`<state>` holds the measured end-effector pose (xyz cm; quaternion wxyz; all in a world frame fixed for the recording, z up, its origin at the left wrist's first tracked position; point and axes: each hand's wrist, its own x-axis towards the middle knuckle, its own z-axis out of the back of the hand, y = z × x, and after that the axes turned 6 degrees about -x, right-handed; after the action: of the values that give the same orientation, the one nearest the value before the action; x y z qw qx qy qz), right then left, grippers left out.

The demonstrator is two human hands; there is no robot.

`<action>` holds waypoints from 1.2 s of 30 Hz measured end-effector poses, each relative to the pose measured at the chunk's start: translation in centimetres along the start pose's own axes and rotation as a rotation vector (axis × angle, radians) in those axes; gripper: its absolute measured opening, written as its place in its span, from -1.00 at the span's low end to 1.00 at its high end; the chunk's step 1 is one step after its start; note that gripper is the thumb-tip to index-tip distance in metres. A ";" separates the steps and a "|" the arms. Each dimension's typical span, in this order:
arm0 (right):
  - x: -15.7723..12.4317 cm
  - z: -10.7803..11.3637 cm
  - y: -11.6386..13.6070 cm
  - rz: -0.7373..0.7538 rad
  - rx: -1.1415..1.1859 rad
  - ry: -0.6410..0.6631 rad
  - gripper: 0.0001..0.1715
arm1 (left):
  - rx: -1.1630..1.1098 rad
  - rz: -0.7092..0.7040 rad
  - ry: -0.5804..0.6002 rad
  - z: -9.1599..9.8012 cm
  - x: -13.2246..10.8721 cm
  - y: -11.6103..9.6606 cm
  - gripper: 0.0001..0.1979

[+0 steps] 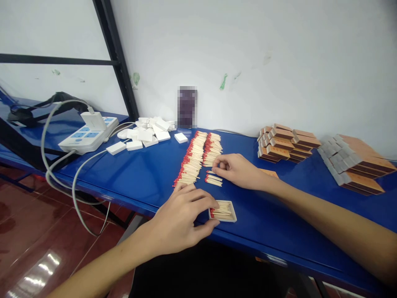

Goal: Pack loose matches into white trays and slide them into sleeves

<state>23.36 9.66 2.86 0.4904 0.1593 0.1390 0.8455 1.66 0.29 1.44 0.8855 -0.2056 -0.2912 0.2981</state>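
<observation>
My left hand [187, 213] grips a small white matchbox tray [234, 215] by its left end, thumb on the near side and fingers over the far side. Inside the tray lie several red-tipped matches [225, 210]. My right hand [234, 167] is curled in a pinch beside a short row of loose matches [214, 180] on the blue table; what sits between its fingertips, if anything, is too small to tell. Just beyond the hands, two long rows of matches stretch away, the left row [192, 159] longer than the right row [212, 149].
White empty trays [149, 130] are heaped at back left, near a power strip [89, 134] with cables. Stacked brown matchboxes [281, 142] and grey-ended boxes [356, 161] stand on the right. A blurred dark object [187, 106] leans on the wall. One box [269, 173] lies partly behind my right wrist.
</observation>
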 end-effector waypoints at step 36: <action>-0.1 0.2 0.1 0.032 0.014 0.063 -0.83 | 0.010 -0.009 -0.002 -0.1 -0.2 0.2 -0.85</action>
<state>23.42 9.54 3.10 0.4712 0.1382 0.1579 0.8567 1.53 0.30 1.18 0.8875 -0.1996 -0.2916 0.2957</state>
